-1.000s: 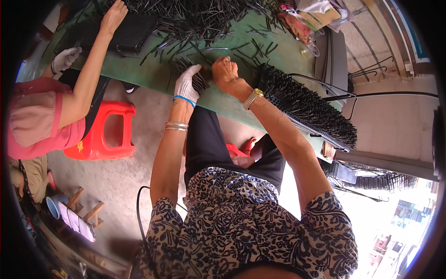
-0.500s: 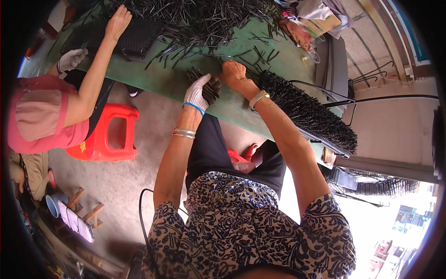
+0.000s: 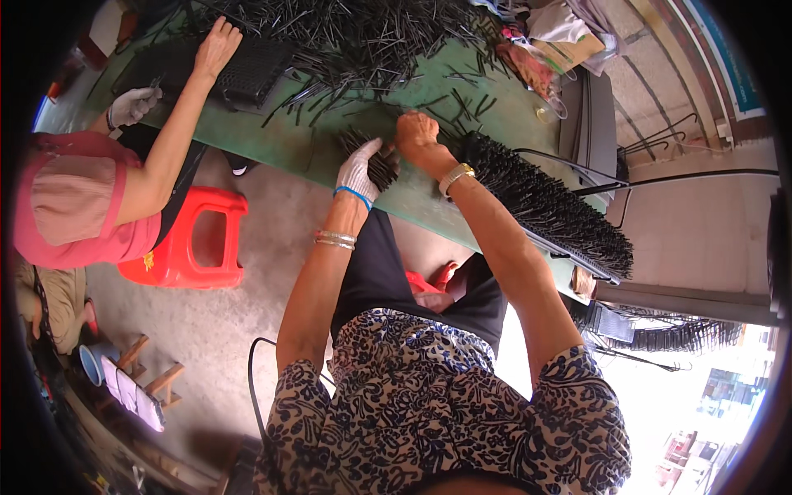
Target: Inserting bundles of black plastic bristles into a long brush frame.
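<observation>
A bundle of thin black strips is gripped in my left hand, which wears a white glove with a blue band at the wrist. My bare right hand is closed just to the right of it, over the green table. Its curled fingers hide whatever is in them. Beyond my right wrist, a long black panel bristles with upright black strips and runs along the table's right end. A large heap of loose black strips covers the far part of the table.
At the left, a co-worker in a pink top reaches over a flat black perforated panel. A red plastic stool stands below the table edge. Bent black rods jut across the right side. Bags and cloths lie at the far right.
My left hand has shifted slightly right with the bundle, closer to my right hand. My right hand has stayed nearly in place. The co-worker's bare hand has moved slightly right and nearer.
</observation>
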Demonstrator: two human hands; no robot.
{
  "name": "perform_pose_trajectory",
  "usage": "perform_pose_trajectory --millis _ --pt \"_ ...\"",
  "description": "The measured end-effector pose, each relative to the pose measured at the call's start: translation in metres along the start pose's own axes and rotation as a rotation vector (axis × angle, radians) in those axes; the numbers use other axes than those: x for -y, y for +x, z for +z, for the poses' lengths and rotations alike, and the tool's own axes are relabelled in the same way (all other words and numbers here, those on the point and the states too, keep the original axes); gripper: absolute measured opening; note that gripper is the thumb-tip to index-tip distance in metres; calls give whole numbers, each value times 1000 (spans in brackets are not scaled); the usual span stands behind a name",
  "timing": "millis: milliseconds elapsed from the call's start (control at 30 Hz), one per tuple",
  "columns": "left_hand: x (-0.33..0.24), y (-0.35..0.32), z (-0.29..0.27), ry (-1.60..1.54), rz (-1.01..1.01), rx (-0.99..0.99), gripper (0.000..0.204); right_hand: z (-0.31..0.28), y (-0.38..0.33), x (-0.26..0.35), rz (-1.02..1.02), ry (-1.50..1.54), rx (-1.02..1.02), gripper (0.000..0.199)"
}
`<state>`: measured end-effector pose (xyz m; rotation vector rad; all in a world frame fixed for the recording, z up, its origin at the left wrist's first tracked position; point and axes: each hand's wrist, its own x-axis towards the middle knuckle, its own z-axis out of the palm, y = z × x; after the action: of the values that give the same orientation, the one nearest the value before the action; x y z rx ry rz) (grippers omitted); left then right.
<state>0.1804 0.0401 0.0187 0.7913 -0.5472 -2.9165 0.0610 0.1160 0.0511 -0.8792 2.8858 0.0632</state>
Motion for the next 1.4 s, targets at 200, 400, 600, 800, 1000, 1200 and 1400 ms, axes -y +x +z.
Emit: perform_pose_trajectory --millis 200,400,600,800,1000,1200,1400 --pt "3 9 1 7 -40 38 13 -16 -6 -12 117 221 57 43" --pt "3 23 9 -133 -8 119 20 -33 -33 12 -38 231 5 23" --pt "-6 25 8 -103 -77 176 14 -20 -64 26 -138 73 -166 19" --pt "-16 -6 41 335 378 -20 15 -64 -65 10 -103 326 -373 30" --pt "8 9 29 853 830 19 33 -55 -59 8 -71 1255 -114 67" --pt "13 12 13 896 894 -32 42 -60 -60 12 -114 1134 -41 67" --pt "9 6 15 857 888 20 38 -64 -57 12 -97 1184 -54 52"
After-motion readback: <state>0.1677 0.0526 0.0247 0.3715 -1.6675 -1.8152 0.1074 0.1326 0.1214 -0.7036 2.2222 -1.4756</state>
